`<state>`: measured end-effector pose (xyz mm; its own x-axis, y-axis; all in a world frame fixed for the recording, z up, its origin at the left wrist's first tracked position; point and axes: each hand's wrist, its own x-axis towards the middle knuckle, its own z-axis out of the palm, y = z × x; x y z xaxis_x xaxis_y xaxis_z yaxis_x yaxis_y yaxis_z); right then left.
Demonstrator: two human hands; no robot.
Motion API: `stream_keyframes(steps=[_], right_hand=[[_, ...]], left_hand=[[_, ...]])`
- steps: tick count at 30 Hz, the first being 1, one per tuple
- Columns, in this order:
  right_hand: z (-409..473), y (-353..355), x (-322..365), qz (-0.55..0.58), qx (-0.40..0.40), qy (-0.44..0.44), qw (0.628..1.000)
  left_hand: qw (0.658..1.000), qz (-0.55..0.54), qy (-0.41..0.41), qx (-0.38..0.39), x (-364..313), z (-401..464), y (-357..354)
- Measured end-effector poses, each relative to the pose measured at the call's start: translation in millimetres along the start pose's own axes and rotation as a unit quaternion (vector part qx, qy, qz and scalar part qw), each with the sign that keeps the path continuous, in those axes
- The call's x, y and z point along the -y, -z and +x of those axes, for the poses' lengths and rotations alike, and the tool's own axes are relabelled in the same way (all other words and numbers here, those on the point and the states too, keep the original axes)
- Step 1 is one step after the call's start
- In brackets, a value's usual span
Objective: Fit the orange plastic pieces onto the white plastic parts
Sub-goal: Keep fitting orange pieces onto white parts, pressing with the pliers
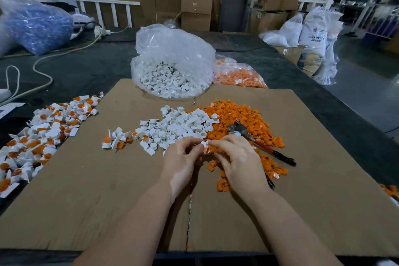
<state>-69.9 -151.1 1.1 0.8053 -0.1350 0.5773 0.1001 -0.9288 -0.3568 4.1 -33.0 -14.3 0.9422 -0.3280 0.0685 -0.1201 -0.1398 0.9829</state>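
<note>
A small white plastic part (203, 143) sits pinched between the fingertips of both hands above the middle of the cardboard sheet (86, 190), with an orange plastic piece (207, 149) pressed against its underside. The left hand (182, 163) curls its thumb and fingers round the left side of the pair, and the right hand (238, 161) grasps it from the right with thumb and forefinger. Just beyond the hands lies a loose heap of white parts (179, 128), touching a wider heap of orange pieces (239, 119) that spreads toward the sheet's right side. A hammer (259, 142) with a red and black handle rests on the orange heap, its head just beside the right fingers. A few fitted pieces (116, 138) lie apart to the left of the white heap. A large pile of assembled white-and-orange parts (43, 134) runs along the sheet's left edge and onto the dark table (86, 67). At the sheet's far edge stands an open clear bag of white parts (172, 67), with a bag of orange pieces (239, 75) beside it on the right. A bag of blue parts (36, 26) lies at the table's far left corner.
</note>
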Motion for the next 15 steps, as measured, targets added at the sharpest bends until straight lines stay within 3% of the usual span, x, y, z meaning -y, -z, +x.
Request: stream_keyframes(steps=[5,9,15], right_hand=[[5.2,-4.1,7.1,0.000,0.028,-0.010,1.000],[3.5,1.2,8.0,-0.020,0.041,-0.044,0.998],[-4.3,20.8,5.3,-0.108,0.249,-0.071,0.960]], left_hand=[[1.000,0.009,-0.017,0.020,0.8,-2.1,1.3],[0.999,0.019,-0.024,-0.012,2.7,-2.3,0.4],[0.996,0.045,-0.046,-0.054,3.7,-0.5,0.2]])
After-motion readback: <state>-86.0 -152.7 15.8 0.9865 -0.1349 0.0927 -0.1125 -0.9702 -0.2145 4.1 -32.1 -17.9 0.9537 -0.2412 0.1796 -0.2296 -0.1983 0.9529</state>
